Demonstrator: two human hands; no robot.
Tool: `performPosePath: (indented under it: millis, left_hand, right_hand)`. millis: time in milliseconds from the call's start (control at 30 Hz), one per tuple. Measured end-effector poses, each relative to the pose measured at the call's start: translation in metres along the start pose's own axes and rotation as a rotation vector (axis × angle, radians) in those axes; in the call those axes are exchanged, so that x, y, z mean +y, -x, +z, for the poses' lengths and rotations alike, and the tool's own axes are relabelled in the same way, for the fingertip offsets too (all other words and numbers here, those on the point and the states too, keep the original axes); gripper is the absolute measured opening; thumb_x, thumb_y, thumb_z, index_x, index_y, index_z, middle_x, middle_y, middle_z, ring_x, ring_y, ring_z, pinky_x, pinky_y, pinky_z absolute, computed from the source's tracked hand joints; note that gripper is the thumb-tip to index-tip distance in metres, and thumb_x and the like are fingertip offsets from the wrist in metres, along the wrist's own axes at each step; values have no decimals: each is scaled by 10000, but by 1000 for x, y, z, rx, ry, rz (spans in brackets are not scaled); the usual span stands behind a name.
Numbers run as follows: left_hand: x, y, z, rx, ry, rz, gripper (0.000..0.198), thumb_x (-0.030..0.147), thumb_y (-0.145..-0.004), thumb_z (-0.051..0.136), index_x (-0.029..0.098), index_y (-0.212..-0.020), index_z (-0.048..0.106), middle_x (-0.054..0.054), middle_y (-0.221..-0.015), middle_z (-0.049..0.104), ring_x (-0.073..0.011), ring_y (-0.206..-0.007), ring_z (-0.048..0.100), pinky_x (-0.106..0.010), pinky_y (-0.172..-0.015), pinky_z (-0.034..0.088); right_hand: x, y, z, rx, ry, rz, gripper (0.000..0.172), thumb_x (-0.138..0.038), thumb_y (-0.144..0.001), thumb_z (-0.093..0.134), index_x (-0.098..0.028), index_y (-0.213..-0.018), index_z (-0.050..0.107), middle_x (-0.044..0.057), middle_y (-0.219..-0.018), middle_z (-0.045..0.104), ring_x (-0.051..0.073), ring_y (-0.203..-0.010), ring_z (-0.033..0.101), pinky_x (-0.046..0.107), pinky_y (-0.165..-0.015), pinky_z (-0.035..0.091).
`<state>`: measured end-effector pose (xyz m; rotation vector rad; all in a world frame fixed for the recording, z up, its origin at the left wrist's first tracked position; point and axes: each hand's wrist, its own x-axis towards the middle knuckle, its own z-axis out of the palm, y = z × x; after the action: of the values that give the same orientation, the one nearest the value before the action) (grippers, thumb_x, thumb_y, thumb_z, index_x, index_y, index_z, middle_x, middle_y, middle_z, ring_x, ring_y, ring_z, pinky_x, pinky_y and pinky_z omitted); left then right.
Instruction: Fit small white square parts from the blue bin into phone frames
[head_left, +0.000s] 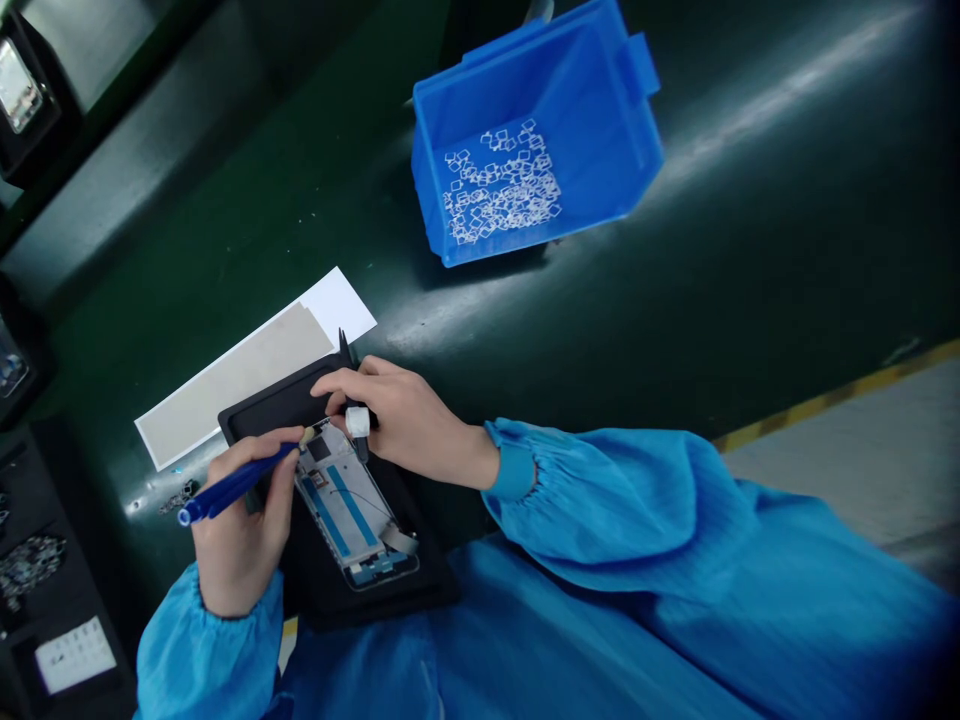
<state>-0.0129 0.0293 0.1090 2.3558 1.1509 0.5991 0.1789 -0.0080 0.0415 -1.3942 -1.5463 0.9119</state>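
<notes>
My left hand [244, 520] grips a blue pen-shaped tool [232, 485], its pale tip at the upper edge of a phone frame [351, 505]. That open frame, with blue strips and a thin wire inside, lies on a black mat [315, 590]. My right hand [401, 415] is just above the frame, holding black tweezers [361, 448] with a white band [358, 422] around them. Their lower tip nearly meets the tool's tip. A blue plastic bin [525, 90] holds a pile of small white square frames [502, 185].
A white sheet with a grey backing [240, 370] lies beside the mat on the dark green bench [750, 200]. Small metal bits [178, 497] sit near my left hand. Dark trays with parts [30, 570] stand at the left edge. Blue sleeves fill the bottom.
</notes>
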Motion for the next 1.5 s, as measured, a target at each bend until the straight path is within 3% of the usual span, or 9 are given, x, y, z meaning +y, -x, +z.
performPosePath:
  millis: [667,867,1500]
  left_hand:
    - [4,-5,1,-20,-121,67,210,127,-878,667,201,-1042,558,-37,-968,749,-189,-917,736,-298,-772,598]
    - [7,-7,3,-20,-122,118,200,104,-870,671,192,-1008,556,-31,-947,751,-170,-889,738,-273,-777,597]
    - [7,-4,4,-6,-120,78,213,125,-877,666,202,-1043,557,-37,-955,756,-196,-909,742,-306,-773,605]
  right_hand:
    - [-2,-1,-2,-34,23,31,497,78,-772,588,-201,-1184,577,13,-902,678,207,-831,526,284,-687,423]
    - [-1,0,-1,-14,11,20,428,35,-818,606,-202,-1174,584,11,-894,689,205,-819,523,280,-671,413]
    - [0,0,0,4,-2,-6,411,25,-828,633,-193,-1172,579,6,-944,704,204,-813,516,279,-650,392]
